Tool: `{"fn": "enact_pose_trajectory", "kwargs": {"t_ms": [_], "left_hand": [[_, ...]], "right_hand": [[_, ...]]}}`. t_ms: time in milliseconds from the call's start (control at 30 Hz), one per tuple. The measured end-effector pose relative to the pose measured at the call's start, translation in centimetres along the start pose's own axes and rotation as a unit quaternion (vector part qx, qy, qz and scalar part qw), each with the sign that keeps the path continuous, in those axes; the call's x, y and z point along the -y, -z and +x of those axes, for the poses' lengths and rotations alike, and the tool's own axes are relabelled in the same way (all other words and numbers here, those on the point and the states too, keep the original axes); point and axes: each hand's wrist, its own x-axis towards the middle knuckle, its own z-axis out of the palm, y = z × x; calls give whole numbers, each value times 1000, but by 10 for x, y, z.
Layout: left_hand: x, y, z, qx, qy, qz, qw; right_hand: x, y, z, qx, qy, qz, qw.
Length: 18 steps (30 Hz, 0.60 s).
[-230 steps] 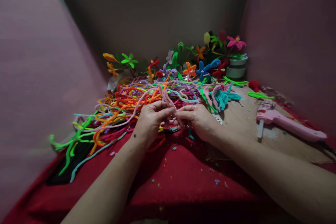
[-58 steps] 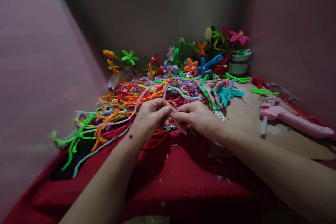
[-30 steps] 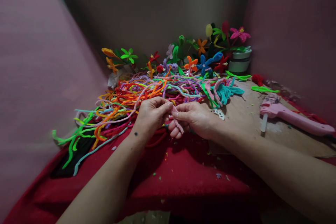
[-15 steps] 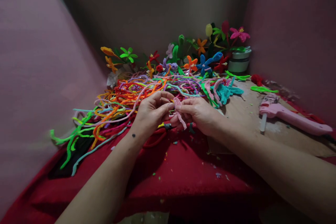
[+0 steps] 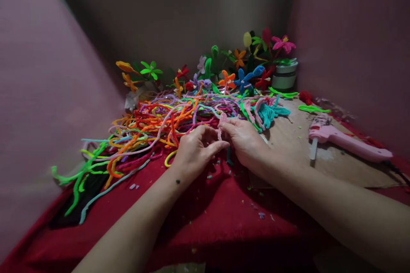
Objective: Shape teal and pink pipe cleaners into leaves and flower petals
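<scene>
A short, folded piece of pink pipe cleaner (image 5: 223, 118) stands up between my two hands, over the near edge of the pile. My right hand (image 5: 246, 141) pinches it between thumb and fingers from the right. From the left, my left hand (image 5: 199, 150) closes on its lower end, thumb stretched toward the right hand. Part of the pink piece is hidden by the fingers. Just behind the hands lies a tangled heap of coloured pipe cleaners (image 5: 150, 121). Teal and pink petal shapes (image 5: 270, 113) lie behind my right hand.
A pink glue gun (image 5: 350, 140) rests on a cardboard sheet (image 5: 288, 153) at the right. Pipe-cleaner flowers (image 5: 244, 80) and a white pot (image 5: 284, 76) stand along the back wall. Small scraps dot the red cloth (image 5: 224, 217). A black flat object (image 5: 67, 211) lies at the left.
The view has shifted slightly. My left hand has moved down the pink pipe cleaner, which now stands more upright. The red loop seen under my hands before no longer shows.
</scene>
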Motion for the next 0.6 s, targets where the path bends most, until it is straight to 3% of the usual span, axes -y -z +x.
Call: {"fn": "enact_pose_trajectory", "kwargs": {"t_ms": [133,267,333,400,500,600], "left_hand": [[7,-7,-1,-28,-81,151,985],[3,-6,-2,11,-124,185,975],[-3,-2,-2,41,-75,130,988],[-9,1,-2,78,22,32,996],[-16,4,-2,134,156,-142,968],[-16,3,-2,164,194,-254,933]], "right_hand": [[-5,-1,0,-5,23,12,1000],[-4,0,0,0,22,13,1000],[-4,0,-1,2,14,22,1000],[-4,0,-1,14,13,38,999],[-4,-1,-2,29,23,63,997],[-3,-2,-3,44,7,87,995]]}}
